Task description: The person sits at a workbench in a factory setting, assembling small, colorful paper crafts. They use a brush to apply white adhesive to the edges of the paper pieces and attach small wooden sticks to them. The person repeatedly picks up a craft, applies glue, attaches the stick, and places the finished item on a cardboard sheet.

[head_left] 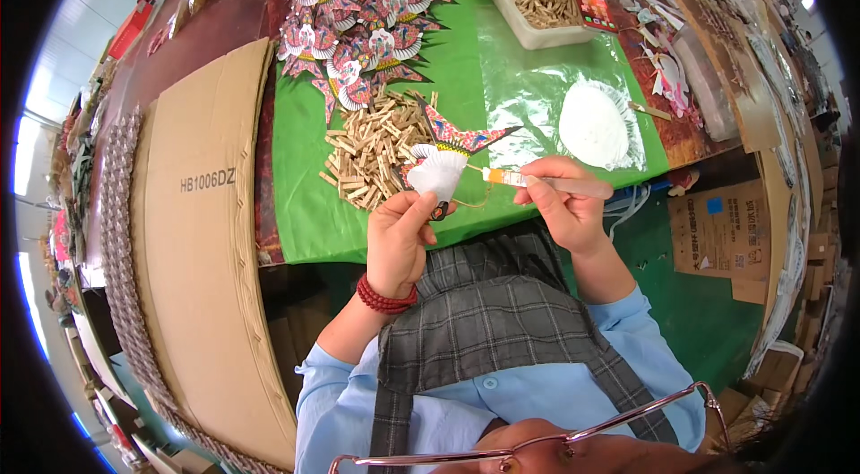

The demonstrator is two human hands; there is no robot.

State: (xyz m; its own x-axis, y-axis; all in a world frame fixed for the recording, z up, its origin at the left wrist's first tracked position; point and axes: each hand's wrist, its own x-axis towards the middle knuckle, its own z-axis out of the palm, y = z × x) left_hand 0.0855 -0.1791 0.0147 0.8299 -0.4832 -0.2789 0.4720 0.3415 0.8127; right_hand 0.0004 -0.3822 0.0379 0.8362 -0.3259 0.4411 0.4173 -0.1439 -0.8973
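Observation:
Between the thumb and fingers of my left hand [397, 239] is a small swallow-shaped paper kite [437, 171]. Its pale side faces up, and its patterned forked tail points away to the right. My right hand [566, 212] grips a flat brush [573, 186] with an orange band. The brush's tip points left, close to the kite's edge; whether they touch I cannot tell. A thin strip or cord hangs from the kite below the brush. Just beyond my left hand lies a heap of small wooden clothespins [374, 150]. A round white patch of paste [595, 124] sits to the right.
Many finished-looking patterned kites [354, 17] are piled at the back. A clear plastic sheet [512, 107] lies under the paste on the green cloth [300, 178]. A plastic tub [535, 37] holds more clothespins, with a phone [591, 3] at its rim. Large cardboard [193, 232] stands left.

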